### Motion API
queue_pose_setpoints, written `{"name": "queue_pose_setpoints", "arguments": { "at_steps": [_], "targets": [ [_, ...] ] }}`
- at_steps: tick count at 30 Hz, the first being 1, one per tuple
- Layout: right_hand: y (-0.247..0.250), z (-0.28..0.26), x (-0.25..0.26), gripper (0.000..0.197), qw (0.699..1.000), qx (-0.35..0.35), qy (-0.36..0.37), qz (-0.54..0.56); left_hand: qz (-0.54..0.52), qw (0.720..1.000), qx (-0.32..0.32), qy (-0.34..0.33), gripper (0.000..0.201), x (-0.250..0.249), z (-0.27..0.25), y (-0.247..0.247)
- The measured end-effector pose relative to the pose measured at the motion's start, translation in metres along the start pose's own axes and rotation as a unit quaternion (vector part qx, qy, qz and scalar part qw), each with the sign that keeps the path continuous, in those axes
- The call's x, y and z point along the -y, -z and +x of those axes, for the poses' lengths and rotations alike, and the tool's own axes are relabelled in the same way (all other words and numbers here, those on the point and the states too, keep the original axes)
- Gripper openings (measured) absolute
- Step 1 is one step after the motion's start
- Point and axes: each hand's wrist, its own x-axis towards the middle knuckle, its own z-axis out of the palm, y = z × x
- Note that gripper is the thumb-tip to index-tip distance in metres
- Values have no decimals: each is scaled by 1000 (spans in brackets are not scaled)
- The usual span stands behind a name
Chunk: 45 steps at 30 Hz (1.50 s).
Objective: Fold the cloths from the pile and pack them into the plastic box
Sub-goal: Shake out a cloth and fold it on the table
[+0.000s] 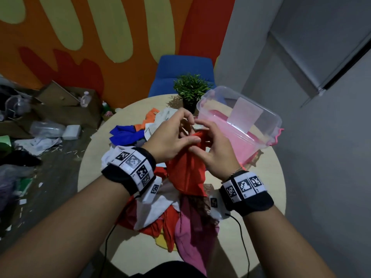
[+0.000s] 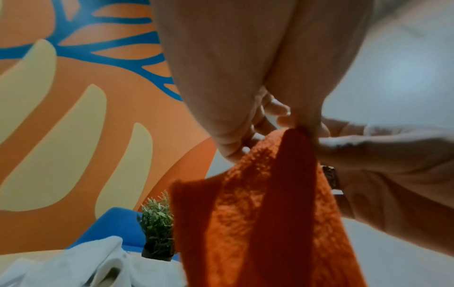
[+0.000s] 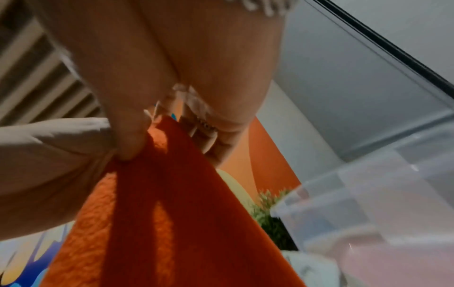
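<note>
An orange, red and yellow mural wall (image 1: pixel 124 37) meets a grey wall (image 1: pixel 301 137); a blue chair (image 1: pixel 180 71) stands behind the round table (image 1: pixel 96 157).

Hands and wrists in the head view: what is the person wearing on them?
Bare forearms, no sleeves. The left hand and right hand are ungloved. Each wrist carries a black band with white square-code markers; a thin black cable trails from each. A slim chain bracelet sits on the right wrist.
</note>
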Motion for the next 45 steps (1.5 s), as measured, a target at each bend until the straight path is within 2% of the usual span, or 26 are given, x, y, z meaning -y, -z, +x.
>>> {"name": "queue_pose_setpoints", "arguments": {
  "at_steps": [3,6,9,14,19,25,27,29,31,33,35,37,39,45],
  "targets": [
    [16,7,6,29,996,-14,39,-82,11,999,33,-1,40,5,-2,5],
    [33,11,7,16,987,-25,49,-152,67,997,30,20,27,14,-11,9],
    [47,16,16,14,975,-29,51,-216,112,994,-19,7,14,9,-10,11],
    [68,27,36,14,962,-23,66,-263,150,986,-65,-33,8,-9,5,31],
    [80,31,47,16,949,-20,62,-309,197,977,-53,-60,8,-32,16,50],
    [86,33,57,14,951,-82,94,-283,268,953,-58,-127,10,-48,24,62],
    [85,34,59,11,947,-111,122,-274,251,955,-78,-137,15,-51,28,64],
    [87,35,60,17,950,-133,125,-251,223,960,-102,-135,22,-56,30,65],
    [88,36,58,28,951,-123,107,-263,243,953,-108,-143,27,-60,30,66],
    [89,34,58,22,950,-105,95,-277,273,946,-95,-150,22,-59,30,67],
    [86,35,56,5,957,-108,69,-260,283,948,-78,-125,15,-53,32,66],
    [80,41,47,11,971,-99,0,-218,295,950,-62,-74,10,-44,37,60],
    [71,46,38,10,976,-101,-39,-190,301,951,-60,-31,8,-37,44,54],
    [67,57,51,16,976,-173,-11,-131,156,974,-165,-13,8,-56,57,56]
  ]
}}
